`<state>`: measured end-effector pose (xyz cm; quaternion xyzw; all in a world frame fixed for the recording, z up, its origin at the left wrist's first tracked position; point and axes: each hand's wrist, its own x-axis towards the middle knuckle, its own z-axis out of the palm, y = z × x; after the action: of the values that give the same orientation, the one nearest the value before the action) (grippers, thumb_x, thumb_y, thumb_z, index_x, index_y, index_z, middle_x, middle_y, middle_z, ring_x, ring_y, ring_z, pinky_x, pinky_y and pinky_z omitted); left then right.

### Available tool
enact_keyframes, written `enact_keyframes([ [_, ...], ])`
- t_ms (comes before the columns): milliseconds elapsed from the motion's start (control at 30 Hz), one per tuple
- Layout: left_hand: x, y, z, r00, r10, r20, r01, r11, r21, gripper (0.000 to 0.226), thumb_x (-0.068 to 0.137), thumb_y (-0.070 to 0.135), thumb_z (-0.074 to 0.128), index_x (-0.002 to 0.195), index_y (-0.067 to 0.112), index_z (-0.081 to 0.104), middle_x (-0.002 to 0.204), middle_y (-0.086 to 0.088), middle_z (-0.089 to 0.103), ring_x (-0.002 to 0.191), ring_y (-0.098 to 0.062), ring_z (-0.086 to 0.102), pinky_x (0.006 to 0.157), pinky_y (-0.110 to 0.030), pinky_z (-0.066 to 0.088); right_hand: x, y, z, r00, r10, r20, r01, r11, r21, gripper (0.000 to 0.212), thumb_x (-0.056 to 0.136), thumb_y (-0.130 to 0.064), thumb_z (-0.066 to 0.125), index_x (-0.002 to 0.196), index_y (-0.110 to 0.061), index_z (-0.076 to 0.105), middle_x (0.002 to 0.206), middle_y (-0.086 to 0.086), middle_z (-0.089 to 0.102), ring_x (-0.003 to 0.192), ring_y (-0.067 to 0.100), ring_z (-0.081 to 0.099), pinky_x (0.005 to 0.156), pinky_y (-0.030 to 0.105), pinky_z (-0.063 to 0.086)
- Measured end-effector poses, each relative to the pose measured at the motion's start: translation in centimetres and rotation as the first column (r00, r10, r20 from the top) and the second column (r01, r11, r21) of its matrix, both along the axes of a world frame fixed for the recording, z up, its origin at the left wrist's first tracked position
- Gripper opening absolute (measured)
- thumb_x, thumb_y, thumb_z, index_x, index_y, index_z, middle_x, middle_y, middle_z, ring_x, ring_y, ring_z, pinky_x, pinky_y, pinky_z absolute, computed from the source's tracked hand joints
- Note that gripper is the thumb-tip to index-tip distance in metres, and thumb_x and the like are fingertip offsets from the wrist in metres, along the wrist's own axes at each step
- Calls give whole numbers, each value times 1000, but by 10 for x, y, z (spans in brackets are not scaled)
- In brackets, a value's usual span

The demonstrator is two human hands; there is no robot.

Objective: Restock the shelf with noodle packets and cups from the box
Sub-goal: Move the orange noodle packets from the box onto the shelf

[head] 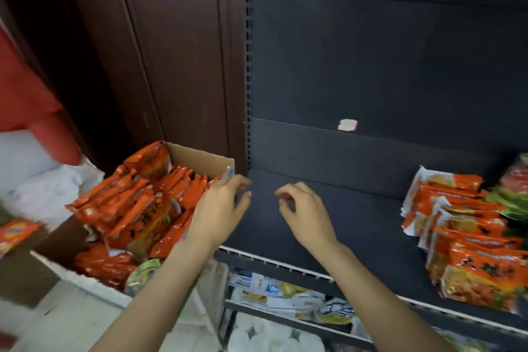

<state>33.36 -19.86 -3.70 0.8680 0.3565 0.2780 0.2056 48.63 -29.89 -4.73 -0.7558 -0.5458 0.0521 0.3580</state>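
Note:
A cardboard box (200,156) at the left holds several orange noodle packets (137,206) standing on edge. The dark shelf (357,226) to its right carries a row of orange noodle packets (463,234) at its right end, while its left part is bare. My left hand (220,208) hovers at the box's right edge, fingers loosely spread, holding nothing. My right hand (303,211) hangs over the bare shelf with fingers loosely curled and empty. No cups are clearly visible in the box.
A lower shelf (285,314) holds white and blue packets (271,291). A green-topped packet (143,271) lies at the box's front. A dark brown wooden panel (171,66) stands behind the box. A small white label (347,124) sticks on the shelf's back panel.

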Motion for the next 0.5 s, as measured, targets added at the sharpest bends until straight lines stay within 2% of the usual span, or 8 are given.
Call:
enact_keyframes([
  [133,-83,81,-5,997,41,-59,-42,999,-23,24,86,23,54,106,15,63,102,-5,66,99,-26,62,83,-40,50,-75,79,-7,998,34,-52,-36,998,-53,20,92,-13,53,109,-17,63,104,0,55,101,17,56,83,37,49],
  [233,-132,133,-11,995,77,-69,-80,996,-44,20,86,14,58,106,13,63,102,-7,67,99,-25,62,86,-36,48,-120,131,-12,996,61,-64,-64,997,-45,21,92,-15,54,111,-17,63,103,-3,54,101,16,56,81,33,48],
  [333,-170,179,-17,988,139,-70,-145,985,-96,23,85,10,59,108,11,64,105,-9,67,101,-26,61,89,-34,46,-152,175,-18,996,71,-57,-75,995,-72,27,93,-18,53,120,-17,59,112,0,55,108,18,54,87,33,46],
  [500,-209,243,-44,972,203,-115,-223,956,-191,28,88,15,59,115,12,62,107,-11,63,102,-28,61,91,-37,47,-178,236,-31,993,103,-63,-110,985,-129,41,94,-20,53,135,-19,48,127,2,52,121,18,48,98,29,39],
])
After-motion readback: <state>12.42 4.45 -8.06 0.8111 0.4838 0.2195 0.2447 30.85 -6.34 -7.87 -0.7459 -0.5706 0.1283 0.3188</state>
